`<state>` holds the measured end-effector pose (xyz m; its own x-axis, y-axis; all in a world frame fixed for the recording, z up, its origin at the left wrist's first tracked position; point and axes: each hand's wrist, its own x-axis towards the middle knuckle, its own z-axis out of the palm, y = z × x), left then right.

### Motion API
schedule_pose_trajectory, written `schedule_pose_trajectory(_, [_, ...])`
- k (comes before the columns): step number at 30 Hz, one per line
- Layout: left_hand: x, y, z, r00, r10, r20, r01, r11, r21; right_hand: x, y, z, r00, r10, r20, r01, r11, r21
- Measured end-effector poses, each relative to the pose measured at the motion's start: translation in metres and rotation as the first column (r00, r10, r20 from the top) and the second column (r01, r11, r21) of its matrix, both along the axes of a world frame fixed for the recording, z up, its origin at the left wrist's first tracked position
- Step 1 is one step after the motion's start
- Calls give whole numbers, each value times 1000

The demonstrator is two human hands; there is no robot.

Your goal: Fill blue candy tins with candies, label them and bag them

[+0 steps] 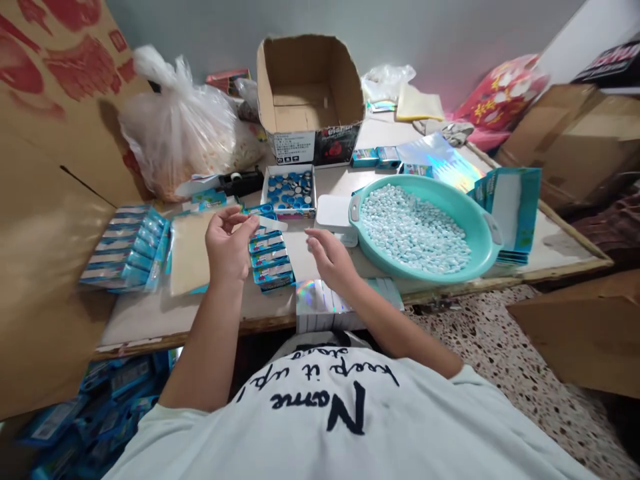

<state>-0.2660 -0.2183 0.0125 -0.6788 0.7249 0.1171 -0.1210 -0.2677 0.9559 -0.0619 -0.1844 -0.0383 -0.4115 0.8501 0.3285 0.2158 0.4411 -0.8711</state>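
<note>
My left hand (pixel 227 250) pinches one end of a short translucent strip of tape (pixel 273 224) between thumb and fingertips. The strip sticks out to the right, above a row of small blue boxes (pixel 273 260). Across a small gap is my right hand (pixel 331 259), holding nothing, its fingers stretched toward the strip. Under the right forearm lies a stack of shiny silver sheets (pixel 320 300) at the table edge. Behind the boxes is a white tray (pixel 289 213) of round blue and white caps. To the right, a turquoise basin (pixel 430 272) contains many pale candy-like pieces.
A black tape dispenser (pixel 243 181) stands behind the left hand. Wrapped blue boxes (pixel 125 250) are piled at the left, near a tied plastic bag (pixel 175 127). An open carton (pixel 310 93) is at the back. Flat blue cartons (pixel 515 210) stand right of the basin.
</note>
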Motion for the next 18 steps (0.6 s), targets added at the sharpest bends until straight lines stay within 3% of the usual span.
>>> schedule_pose_trajectory(4, [-1, 15, 0, 998, -29, 58, 29, 1000, 6, -49, 26, 25, 972, 48, -229, -108, 960, -257])
schedule_pose_trajectory(7, [0, 19, 1, 998, -15, 57, 15, 1000, 4, -75, 44, 28, 936, 33, -352, -193, 881, -432])
schedule_pose_trajectory(10, [0, 22, 2, 994, -48, 94, 49, 999, -7, -88, 55, 24, 866, 11, -499, -295, 818, -494])
schedule_pose_trajectory(14, [-9, 29, -4, 999, -24, 26, 25, 999, -36, -95, 65, 13, 845, -44, -533, -243, 856, -456])
schedule_pose_trajectory(18, [-25, 38, -18, 964, 78, -254, -126, 976, -177, -98, 82, -2, 913, -27, -408, -136, 921, -365])
